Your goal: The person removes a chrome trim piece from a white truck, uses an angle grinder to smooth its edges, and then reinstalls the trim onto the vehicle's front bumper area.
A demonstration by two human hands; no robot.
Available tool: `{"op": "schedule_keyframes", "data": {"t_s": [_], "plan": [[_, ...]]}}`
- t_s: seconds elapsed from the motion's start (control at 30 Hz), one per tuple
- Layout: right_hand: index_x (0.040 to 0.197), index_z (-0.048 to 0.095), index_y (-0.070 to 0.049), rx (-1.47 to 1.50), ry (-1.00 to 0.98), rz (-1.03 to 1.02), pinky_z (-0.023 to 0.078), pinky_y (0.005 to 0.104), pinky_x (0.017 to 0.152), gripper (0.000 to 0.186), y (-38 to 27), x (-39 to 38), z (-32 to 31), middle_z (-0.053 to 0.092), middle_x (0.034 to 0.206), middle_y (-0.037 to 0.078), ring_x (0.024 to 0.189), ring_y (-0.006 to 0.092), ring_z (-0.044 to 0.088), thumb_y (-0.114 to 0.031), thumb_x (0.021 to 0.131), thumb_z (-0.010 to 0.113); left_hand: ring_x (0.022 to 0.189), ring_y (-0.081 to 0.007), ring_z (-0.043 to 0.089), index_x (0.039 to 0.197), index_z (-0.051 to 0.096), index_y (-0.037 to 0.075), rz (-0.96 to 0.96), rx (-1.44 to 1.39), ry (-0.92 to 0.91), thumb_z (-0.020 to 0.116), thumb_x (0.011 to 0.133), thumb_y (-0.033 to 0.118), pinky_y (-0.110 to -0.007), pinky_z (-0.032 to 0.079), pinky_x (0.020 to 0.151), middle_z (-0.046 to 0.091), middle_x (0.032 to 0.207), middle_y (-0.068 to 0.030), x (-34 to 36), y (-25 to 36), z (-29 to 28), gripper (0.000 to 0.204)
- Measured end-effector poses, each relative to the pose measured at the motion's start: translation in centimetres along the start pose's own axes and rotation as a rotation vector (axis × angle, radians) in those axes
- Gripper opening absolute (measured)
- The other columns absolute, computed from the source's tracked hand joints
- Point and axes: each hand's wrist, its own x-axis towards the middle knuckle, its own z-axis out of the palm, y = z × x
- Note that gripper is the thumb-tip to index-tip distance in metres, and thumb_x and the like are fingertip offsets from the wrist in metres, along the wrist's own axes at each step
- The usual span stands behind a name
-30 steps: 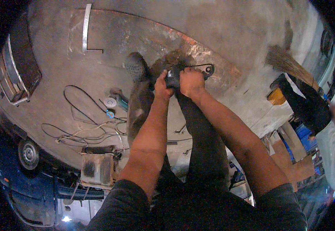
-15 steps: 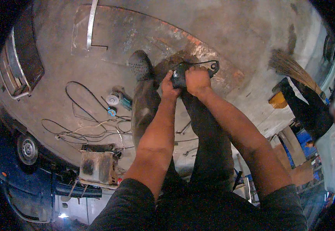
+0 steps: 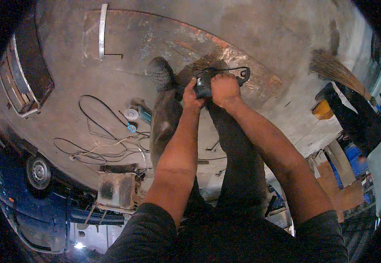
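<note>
A dark power tool (image 3: 204, 85) sits low over a rusty curved metal sheet (image 3: 164, 39) on the concrete floor (image 3: 287, 26), just ahead of the person's knees. The left hand (image 3: 192, 94) has its grip closed around the tool's rear; the right hand (image 3: 224, 89) clasps the top beside a black loop handle (image 3: 242, 74). Left of them lie an angle grinder (image 3: 137, 115) and tangled cables (image 3: 98, 140)
</note>
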Motion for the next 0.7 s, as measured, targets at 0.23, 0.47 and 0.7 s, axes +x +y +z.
{"op": "schedule_keyframes", "data": {"t_s": [0.23,0.47,0.7], "plan": [[0.102,0.068,-0.008,0.061,-0.028,0.017,0.05,0.0395,0.087,0.032,0.2,0.1,0.0,0.067,0.102,0.01,0.098,0.0262,0.066,-0.019,0.073,0.067,0.086,-0.0284,0.068,0.106,0.063,0.007,-0.039,0.013,-0.041,0.065,0.091,0.027,-0.045,0.056,0.081,0.07,0.098,-0.0095,-0.4,0.6,0.2,0.024],[0.098,0.069,-0.008,0.006,0.101,-0.005,0.05,0.0402,0.085,0.029,0.2,-0.3,0.9,0.067,0.099,0.01,0.096,0.0271,0.067,-0.018,0.072,0.067,0.091,-0.0301,0.067,0.105,0.062,0.006,0.009,0.007,-0.017,0.068,0.088,0.024,-0.049,0.054,0.086,0.069,0.101,-0.0112,-0.5,0.1,0.4,0.025],[0.1,0.069,-0.007,0.053,0.022,0.011,0.051,0.0409,0.084,0.028,0.0,0.1,-0.4,0.067,0.099,0.011,0.094,0.0278,0.067,-0.017,0.075,0.064,0.084,-0.0302,0.068,0.103,0.062,0.007,0.021,-0.018,-0.023,0.068,0.087,0.021,-0.047,0.056,0.082,0.069,0.097,-0.0108,0.0,0.4,-0.4,0.022]]}}
